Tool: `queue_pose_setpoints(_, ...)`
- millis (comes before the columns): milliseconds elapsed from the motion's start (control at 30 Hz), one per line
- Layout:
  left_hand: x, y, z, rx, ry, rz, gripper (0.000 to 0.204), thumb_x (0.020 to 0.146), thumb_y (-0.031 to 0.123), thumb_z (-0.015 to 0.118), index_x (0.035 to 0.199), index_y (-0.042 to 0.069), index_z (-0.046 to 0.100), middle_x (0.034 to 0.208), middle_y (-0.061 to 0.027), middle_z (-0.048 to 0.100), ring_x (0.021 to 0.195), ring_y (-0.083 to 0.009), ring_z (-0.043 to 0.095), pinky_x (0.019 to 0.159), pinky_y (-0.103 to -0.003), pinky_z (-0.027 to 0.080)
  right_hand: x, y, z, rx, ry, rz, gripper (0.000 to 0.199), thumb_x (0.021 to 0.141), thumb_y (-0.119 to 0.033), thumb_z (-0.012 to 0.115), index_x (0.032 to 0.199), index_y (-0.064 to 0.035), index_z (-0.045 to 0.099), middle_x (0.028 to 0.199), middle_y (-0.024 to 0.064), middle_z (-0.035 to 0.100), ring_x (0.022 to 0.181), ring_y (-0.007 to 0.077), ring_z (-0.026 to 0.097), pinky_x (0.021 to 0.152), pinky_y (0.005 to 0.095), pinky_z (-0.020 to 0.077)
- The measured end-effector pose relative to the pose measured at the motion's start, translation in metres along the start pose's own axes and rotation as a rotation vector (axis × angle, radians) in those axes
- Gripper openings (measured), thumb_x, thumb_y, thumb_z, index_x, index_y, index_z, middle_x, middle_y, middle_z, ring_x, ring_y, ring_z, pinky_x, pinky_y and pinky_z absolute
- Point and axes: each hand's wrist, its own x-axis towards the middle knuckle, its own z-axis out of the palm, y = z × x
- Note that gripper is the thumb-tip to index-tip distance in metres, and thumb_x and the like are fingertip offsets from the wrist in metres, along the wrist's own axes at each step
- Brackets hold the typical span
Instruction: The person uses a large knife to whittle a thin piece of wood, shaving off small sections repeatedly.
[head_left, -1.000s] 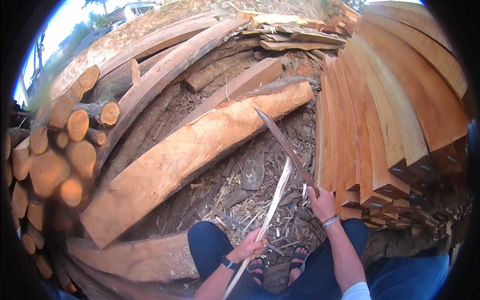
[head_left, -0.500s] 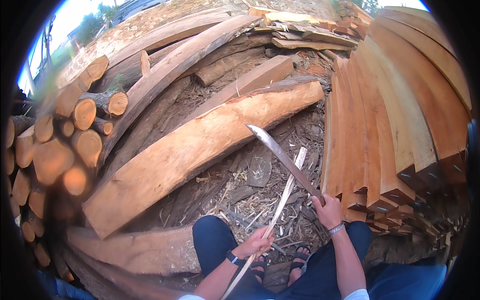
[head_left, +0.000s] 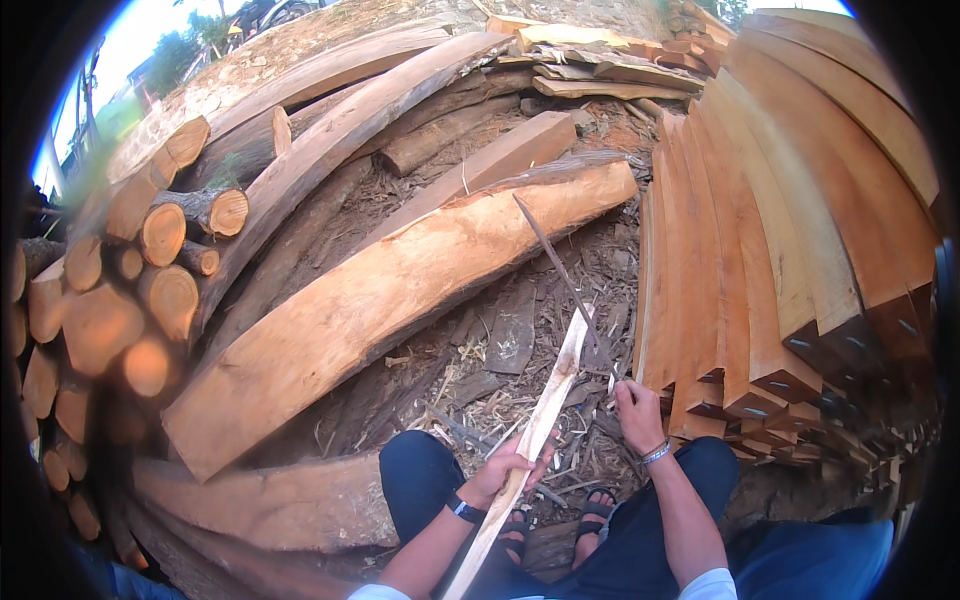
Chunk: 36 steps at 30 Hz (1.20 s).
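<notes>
The left hand [head_left: 508, 467] is clenched around a pale wooden strip [head_left: 545, 412], fingers wrapped about its lower-middle section. The strip runs from the lower edge of the view, between the person's knees, upward and slightly right, ending just beside the blade. The right hand [head_left: 637, 413] is closed on the handle of a long thin blade [head_left: 562, 277], which slants up and left from the fist, its tip lying over the end of the large peeled log [head_left: 400, 300]. The blade's lower part lies against the upper end of the strip; actual contact cannot be confirmed. A bracelet sits on the right wrist, a dark band on the left.

To the right stands a stack of sawn planks [head_left: 800, 230] on edge. Round cut logs [head_left: 150, 290] are piled at left. Bark and chips [head_left: 500, 350] litter the ground ahead of the sandalled feet.
</notes>
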Motion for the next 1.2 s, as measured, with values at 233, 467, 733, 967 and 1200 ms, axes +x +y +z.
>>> queue_pose_setpoints(233,0.026,0.019,0.021,-0.007,0.142,-0.076,0.048,0.104,0.027,0.038,0.142,-0.001,0.037,0.079,-0.0051,0.053,0.054,-0.0114,0.052,0.050,-0.022,0.046,0.002,-0.003,-0.008,0.198,-0.011,0.138,0.050,0.101,-0.039,0.053,0.076,0.0042,0.053,0.058,0.0070,0.046,0.056,0.0137,0.043,0.054,0.0352,0.0376)
queue_pose_setpoints(467,0.032,0.003,-0.001,-0.250,0.102,-0.054,0.046,0.101,0.023,0.040,0.143,0.002,0.039,0.067,-0.0051,0.050,0.048,-0.0135,0.046,0.043,-0.025,0.041,0.002,-0.003,-0.005,-0.018,0.057,0.067,0.049,0.099,-0.042,0.056,0.076,0.0024,0.057,0.055,0.0095,0.047,0.052,0.0168,0.049,0.052,0.0380,0.0379)
queue_pose_setpoints(733,0.028,0.011,-0.001,-0.122,0.317,-0.156,0.032,0.107,0.027,0.030,0.124,0.006,0.048,0.064,-0.0016,0.045,0.043,-0.0111,0.042,0.041,-0.022,0.038,0.001,0.000,-0.004,-0.043,0.069,0.038,0.053,0.097,-0.045,0.056,0.073,0.0021,0.053,0.056,0.0147,0.049,0.051,0.0267,0.051,0.053,0.0408,0.0385)
queue_pose_setpoints(967,0.023,0.008,-0.009,-0.044,0.101,-0.113,0.035,0.106,0.038,0.034,0.109,0.007,0.050,0.065,0.0008,0.043,0.044,-0.0095,0.042,0.040,-0.021,0.036,-0.001,-0.014,-0.011,-0.229,-0.001,0.028,0.056,0.094,-0.050,0.058,0.075,0.0028,0.056,0.060,0.0210,0.055,0.058,0.0361,0.060,0.056,0.0446,0.0428)
queue_pose_setpoints(1200,0.028,0.002,-0.018,-0.029,0.195,-0.109,0.039,0.108,0.042,0.030,0.104,0.008,0.049,0.059,0.0025,0.038,0.039,-0.0078,0.036,0.036,-0.020,0.031,-0.010,-0.028,-0.007,-0.532,-0.180,-0.038,0.058,0.089,-0.060,0.059,0.076,-0.0029,0.062,0.065,0.0201,0.064,0.067,0.0394,0.066,0.061,0.0493,0.0500)
